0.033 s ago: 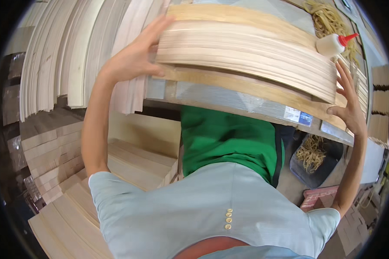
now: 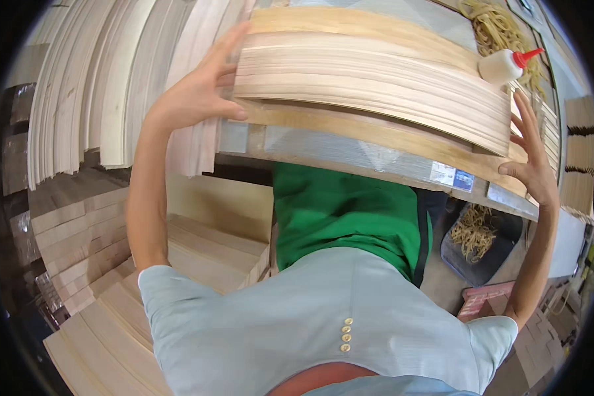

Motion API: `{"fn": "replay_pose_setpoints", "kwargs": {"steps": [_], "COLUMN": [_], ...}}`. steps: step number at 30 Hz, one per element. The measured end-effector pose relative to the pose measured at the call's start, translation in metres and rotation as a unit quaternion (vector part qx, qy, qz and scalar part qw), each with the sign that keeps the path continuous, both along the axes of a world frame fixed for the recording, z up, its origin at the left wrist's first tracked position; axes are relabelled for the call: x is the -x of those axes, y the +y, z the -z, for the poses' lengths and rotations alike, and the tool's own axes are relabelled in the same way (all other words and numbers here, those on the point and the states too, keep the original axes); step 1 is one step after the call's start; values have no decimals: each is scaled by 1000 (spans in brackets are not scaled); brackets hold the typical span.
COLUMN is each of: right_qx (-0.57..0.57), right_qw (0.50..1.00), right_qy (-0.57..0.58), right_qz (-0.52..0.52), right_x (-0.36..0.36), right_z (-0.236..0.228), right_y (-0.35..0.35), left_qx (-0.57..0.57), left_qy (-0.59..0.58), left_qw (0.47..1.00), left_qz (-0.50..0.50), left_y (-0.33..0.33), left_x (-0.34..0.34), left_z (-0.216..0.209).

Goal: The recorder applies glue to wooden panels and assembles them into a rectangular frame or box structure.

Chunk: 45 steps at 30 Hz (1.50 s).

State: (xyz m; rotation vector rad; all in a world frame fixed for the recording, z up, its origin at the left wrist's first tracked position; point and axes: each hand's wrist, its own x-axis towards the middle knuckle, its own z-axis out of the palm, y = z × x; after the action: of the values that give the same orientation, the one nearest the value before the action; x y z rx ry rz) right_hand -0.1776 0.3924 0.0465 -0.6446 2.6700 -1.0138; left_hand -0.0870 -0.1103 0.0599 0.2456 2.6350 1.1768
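A stack of thin, pale wooden strips [image 2: 369,82] lies lengthwise across the bench in front of me. At its left end my left hand [image 2: 195,92] is open, thumb and fingers spread around the corner; its upper fingers are blurred. My right hand [image 2: 531,155] is open at the right end, fingers pointing up and thumb apart. Whether either hand touches the strips I cannot tell. A yellowish wooden board [image 2: 369,30] runs along the stack's far side. Beyond the right fingertips is a white glue bottle [image 2: 499,68] with a red nozzle.
More upright-looking bundles of long strips [image 2: 122,79] fill the left side. Tan rubber bands [image 2: 488,26] lie at the back right, and others [image 2: 474,232] sit in a dark bin [image 2: 485,261] below the bench edge [image 2: 369,155]. Stacked wooden pieces [image 2: 79,244] stand low on the left.
The upper fingers of my left hand have drawn slightly left, away from the stack's end. The view has shifted a little; my right hand looks much the same.
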Motion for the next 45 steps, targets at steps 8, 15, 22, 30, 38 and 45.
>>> {"fn": "replay_pose_setpoints", "kwargs": {"steps": [8,15,22,30,38,45], "right_qx": [201,186,230,296,330,411], "right_qw": [934,917,905,862,842,834], "right_qy": [-220,-214,-252,-316,-352,-344], "right_qz": [198,281,253,265,242,130], "right_x": [2,-10,-9,-75,-68,-31], "right_z": [40,38,50,34,22,13], "right_y": [17,-5,-18,-2,-9,10], "left_qx": [-283,-298,-337,-368,-444,-431], "left_qy": [-147,-103,-102,-136,-154,-82], "left_qw": [901,880,866,840,819,832], "left_qz": [-295,-354,-354,-374,-330,-339], "left_y": [12,24,26,45,32,7], "left_x": [-9,-10,-14,-82,-76,-32], "left_z": [55,65,64,67,63,64]}}
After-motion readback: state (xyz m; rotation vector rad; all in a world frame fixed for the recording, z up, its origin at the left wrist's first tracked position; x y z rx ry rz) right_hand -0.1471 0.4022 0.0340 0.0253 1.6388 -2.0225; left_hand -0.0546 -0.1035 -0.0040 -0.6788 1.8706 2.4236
